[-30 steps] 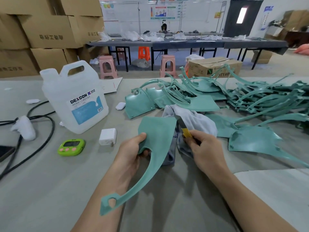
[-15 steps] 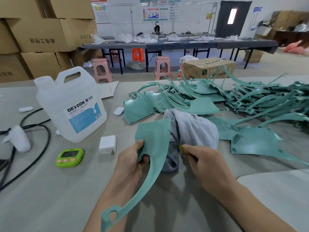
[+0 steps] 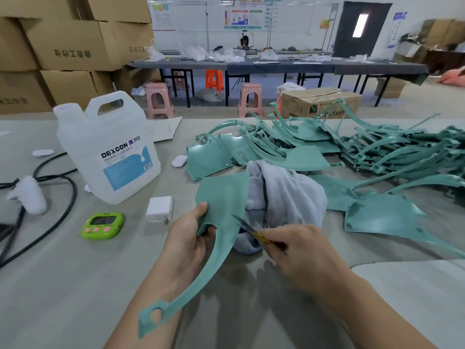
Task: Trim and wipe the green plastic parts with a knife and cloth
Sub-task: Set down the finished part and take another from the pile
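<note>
Part (image 3: 224, 197), green plastic, looks thin, light and springy. Its long curved arm will flex, so grip the wide plate close to the cut. Left hand (image 3: 186, 238) pinches the plate's near edge, holding it above the table (image 3: 75, 285), near centre. Right hand (image 3: 299, 250) pinches knife (image 3: 245, 225), blade tip at the plate's right edge. Cloth (image 3: 289, 192) is bunched just behind.

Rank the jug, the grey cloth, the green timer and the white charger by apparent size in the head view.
1. Jug
2. Cloth, partly hidden by the green part
3. Timer
4. Charger, close to the timer in size
</note>
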### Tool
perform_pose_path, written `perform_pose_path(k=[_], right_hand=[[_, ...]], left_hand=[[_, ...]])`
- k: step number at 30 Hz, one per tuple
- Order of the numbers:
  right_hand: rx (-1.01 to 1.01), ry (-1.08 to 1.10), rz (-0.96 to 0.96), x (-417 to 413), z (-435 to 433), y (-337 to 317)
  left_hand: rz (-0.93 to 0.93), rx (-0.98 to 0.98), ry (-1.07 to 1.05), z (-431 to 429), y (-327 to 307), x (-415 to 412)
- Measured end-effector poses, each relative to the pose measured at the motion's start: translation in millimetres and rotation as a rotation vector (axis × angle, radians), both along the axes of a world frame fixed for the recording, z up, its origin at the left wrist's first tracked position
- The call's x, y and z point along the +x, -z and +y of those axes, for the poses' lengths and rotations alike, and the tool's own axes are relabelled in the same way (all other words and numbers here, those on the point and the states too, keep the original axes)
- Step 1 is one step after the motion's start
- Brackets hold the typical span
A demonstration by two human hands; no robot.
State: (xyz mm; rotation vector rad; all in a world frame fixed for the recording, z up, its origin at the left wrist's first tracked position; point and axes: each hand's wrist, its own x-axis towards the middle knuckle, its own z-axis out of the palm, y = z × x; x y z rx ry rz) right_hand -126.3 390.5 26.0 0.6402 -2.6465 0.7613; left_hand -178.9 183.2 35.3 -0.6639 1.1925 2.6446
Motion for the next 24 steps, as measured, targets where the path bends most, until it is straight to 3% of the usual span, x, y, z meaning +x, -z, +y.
perform_pose_path(k=[5,11,16,21,24], right_hand=[[-0.03,-0.093,-0.097,1,6,-4],[-0.141,-0.002,-0.182,-10,13,2],[-0.397,0.232,-0.14,-23,22,8],[-0.393,0.352,-0.071,-21,23,13],[-0.356,0.311,-0.037,-16,20,13]], left_hand=[[-0.018,-0.093,-0.05,1,2,-2],[-0.031,-0.194,0.071,0,8,-3],[-0.01,-0.273,0.137,2,15,-4],[-0.001,-0.273,0.122,1,20,-6],[0.012,-0.263,0.09,1,22,-7]])
